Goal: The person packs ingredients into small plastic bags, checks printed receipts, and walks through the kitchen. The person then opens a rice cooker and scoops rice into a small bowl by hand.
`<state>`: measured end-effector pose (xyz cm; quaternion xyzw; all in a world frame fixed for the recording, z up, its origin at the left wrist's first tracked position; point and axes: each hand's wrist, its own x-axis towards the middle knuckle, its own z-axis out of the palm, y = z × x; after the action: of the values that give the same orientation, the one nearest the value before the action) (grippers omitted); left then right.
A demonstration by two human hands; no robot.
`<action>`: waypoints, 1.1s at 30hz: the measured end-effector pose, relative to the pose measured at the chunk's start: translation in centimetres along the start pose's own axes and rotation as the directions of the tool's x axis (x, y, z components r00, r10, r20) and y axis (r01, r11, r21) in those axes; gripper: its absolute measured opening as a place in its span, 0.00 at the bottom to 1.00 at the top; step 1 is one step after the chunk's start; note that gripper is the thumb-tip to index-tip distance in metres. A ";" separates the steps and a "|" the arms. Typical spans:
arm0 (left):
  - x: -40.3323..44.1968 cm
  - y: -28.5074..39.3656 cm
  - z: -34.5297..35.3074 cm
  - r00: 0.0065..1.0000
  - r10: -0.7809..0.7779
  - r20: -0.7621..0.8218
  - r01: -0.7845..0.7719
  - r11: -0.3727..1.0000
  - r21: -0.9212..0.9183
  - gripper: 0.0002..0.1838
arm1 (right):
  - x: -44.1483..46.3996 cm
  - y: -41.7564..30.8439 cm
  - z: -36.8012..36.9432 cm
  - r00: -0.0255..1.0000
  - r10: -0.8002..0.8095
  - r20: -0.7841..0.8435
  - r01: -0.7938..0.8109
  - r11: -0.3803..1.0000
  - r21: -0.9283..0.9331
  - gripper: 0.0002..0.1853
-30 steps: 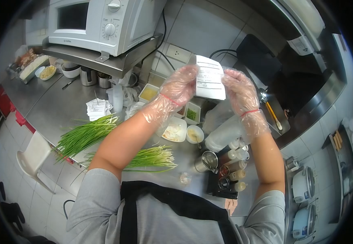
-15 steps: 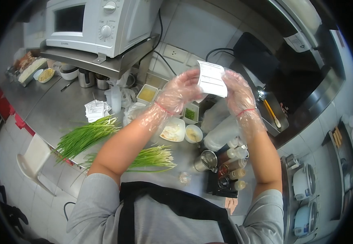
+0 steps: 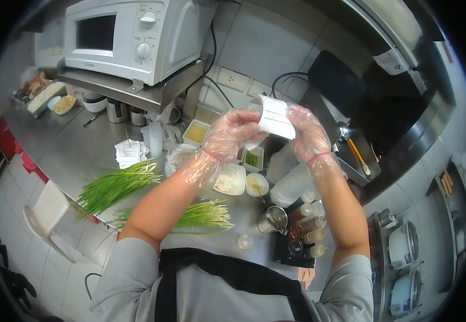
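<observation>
A curled white paper slip with printed lines (image 3: 277, 119) is held up over the counter between my two hands. My left hand (image 3: 232, 133), in a clear plastic glove with a red band at the wrist, pinches its left edge. On the right edge, my right hand (image 3: 308, 131), gloved the same way, grips the paper. Below the hands sit a tub of chopped green herbs (image 3: 253, 158), a white dish with pale food (image 3: 230, 180) and a small bowl with a spoon (image 3: 256, 184).
Bundles of green chives (image 3: 117, 188) lie at left near a spiked stack of slips (image 3: 129, 153). Squeeze bottles (image 3: 311, 222) and a metal pitcher (image 3: 272, 219) stand at right. A white microwave (image 3: 131, 40) rests on a steel shelf above. A white stool (image 3: 48, 212) stands at the counter's left.
Both hands have come down slightly with the paper slip, which is now more curled and tilted. The whole view has also shifted a little.
</observation>
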<state>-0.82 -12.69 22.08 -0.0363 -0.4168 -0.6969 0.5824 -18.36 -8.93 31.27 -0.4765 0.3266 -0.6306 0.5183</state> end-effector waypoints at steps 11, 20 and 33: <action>-0.2 1.0 -1.7 0.996 0.091 0.009 -0.091 0.996 0.023 0.14 | -0.2 1.0 -0.1 0.998 0.024 0.059 -0.021 0.999 -0.044 0.19; -1.5 1.7 0.3 1.000 0.023 -0.019 -0.022 0.997 0.075 0.27 | -0.1 1.2 0.7 0.992 -0.050 0.113 0.059 0.995 -0.079 0.14; -1.6 3.8 0.9 0.973 0.208 -0.101 -0.129 0.849 0.512 0.10 | -0.8 1.4 1.2 0.977 -0.146 0.157 0.165 0.979 -0.116 0.06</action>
<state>2.53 -10.76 23.83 0.1335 -0.5330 -0.5112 0.6609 -16.73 -8.46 30.20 -0.5784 0.2888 -0.6099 0.4584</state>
